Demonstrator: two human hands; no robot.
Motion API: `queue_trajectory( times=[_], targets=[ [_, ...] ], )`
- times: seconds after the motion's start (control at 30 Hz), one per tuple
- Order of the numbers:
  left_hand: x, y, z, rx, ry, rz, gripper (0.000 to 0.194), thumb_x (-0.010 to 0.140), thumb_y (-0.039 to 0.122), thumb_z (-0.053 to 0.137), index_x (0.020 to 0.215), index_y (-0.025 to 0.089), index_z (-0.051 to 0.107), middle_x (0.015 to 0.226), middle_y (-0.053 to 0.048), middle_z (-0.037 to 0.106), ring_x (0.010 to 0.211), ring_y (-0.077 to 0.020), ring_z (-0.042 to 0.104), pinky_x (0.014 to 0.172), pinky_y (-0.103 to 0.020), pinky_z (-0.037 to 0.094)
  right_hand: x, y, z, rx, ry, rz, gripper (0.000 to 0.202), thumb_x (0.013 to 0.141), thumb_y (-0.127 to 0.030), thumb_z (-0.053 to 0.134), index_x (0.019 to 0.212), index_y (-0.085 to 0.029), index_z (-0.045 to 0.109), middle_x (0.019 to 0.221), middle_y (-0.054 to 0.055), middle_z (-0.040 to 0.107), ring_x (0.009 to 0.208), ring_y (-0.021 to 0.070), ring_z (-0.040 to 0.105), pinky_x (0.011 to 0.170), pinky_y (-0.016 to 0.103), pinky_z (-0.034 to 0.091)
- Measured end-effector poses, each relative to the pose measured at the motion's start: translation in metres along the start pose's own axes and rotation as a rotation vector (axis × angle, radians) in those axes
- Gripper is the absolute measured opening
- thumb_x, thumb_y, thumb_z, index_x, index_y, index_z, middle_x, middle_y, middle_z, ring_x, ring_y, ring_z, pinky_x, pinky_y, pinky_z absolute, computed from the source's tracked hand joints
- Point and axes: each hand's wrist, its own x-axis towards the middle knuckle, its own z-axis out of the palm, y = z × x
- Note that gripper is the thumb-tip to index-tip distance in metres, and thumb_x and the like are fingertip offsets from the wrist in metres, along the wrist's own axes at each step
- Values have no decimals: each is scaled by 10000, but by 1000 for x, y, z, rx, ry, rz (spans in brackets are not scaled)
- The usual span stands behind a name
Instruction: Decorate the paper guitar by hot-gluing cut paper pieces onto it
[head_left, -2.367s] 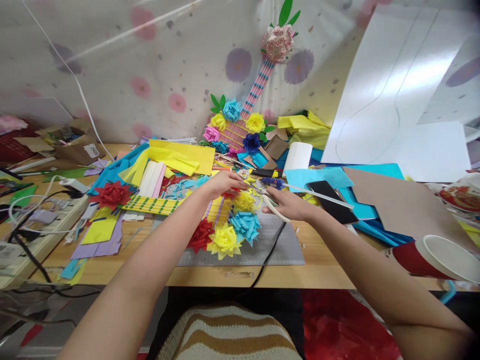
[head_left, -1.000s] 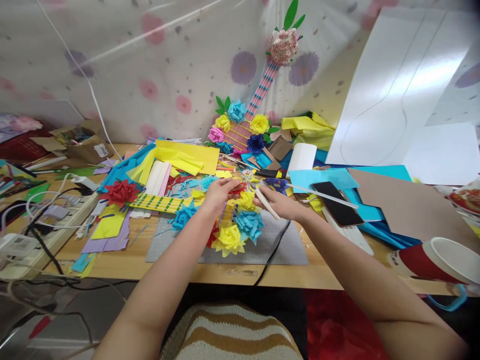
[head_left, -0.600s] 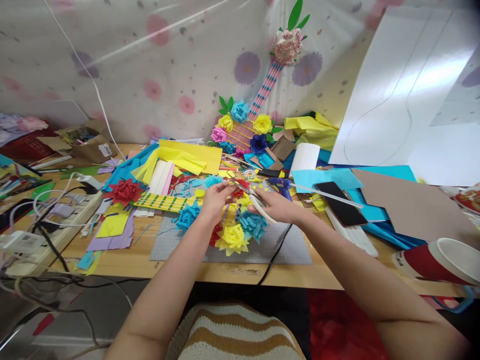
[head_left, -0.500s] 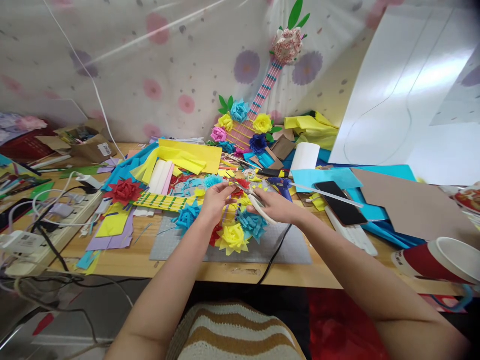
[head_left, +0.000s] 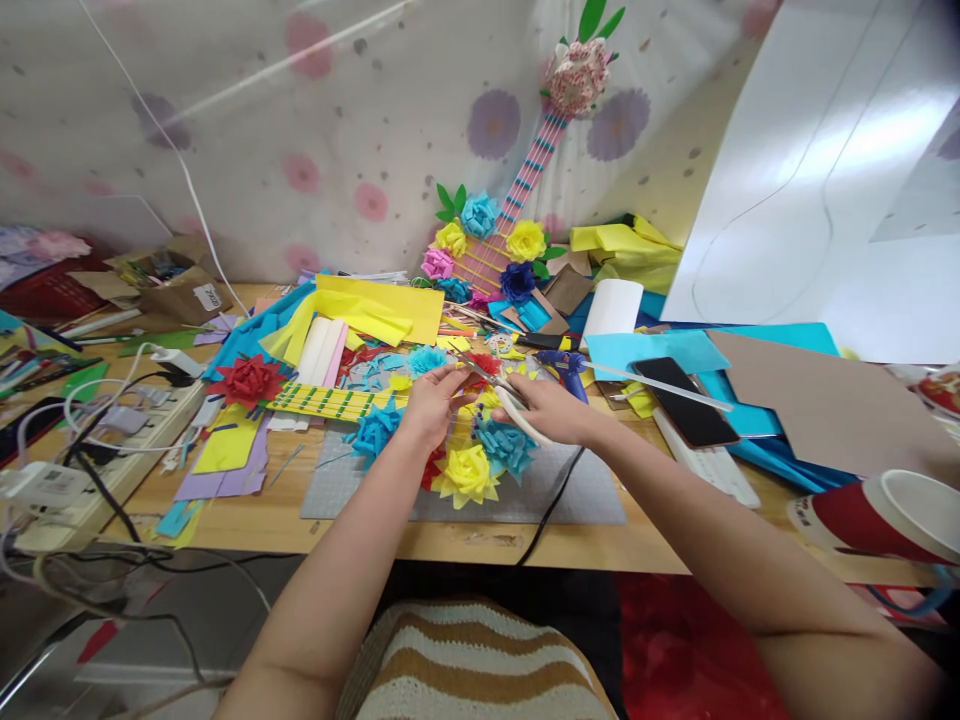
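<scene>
My right hand grips a pair of scissors with white handles, their blades pointing left toward my other hand. My left hand is closed in a pinch at the blade tips; whatever lies between its fingers is too small to make out. Beneath both hands lies a paper guitar with a yellow neck. Around its body are a yellow paper flower, a blue paper flower and another blue one. A red paper flower sits at the neck's far left end. My hands partly cover the body.
The guitar's body is over a grey cutting mat. A blue glue gun, a black phone and a paper cup are on the right. Left stands a power strip with cables. A finished-looking pink flower guitar leans behind.
The view has shifted slightly. Both hands stay at almost the same spot over the guitar, the scissors still in the right one.
</scene>
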Motion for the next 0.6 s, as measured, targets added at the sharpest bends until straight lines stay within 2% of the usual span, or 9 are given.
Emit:
queue_trajectory(
  times=[0.23, 0.43, 0.6],
  targets=[
    [1, 0, -3, -27, -41, -24, 150, 622, 186, 748, 745, 143, 674, 818, -38, 723, 771, -126, 673, 546, -158, 468, 0, -4, -2, -27, 9, 13, 460, 845, -625, 415, 974, -192, 505, 918, 94, 642, 774, 213, 573, 653, 284, 381],
    [0, 2, -4, 9, -12, 11, 245, 535, 221, 802, 710, 148, 646, 746, -14, 689, 752, -134, 659, 535, -176, 462, 1, -2, -3, -72, 26, 1, 437, 840, -614, 427, 920, -193, 509, 862, 88, 638, 724, 207, 558, 606, 273, 349],
    [3, 3, -10, 110, -33, 102, 314, 463, 300, 823, 677, 154, 647, 701, 5, 656, 664, -115, 615, 530, -201, 495, 1, 2, -6, -90, 31, -31, 439, 828, -626, 432, 909, -201, 508, 818, 72, 632, 672, 195, 548, 570, 264, 316]
  ],
)
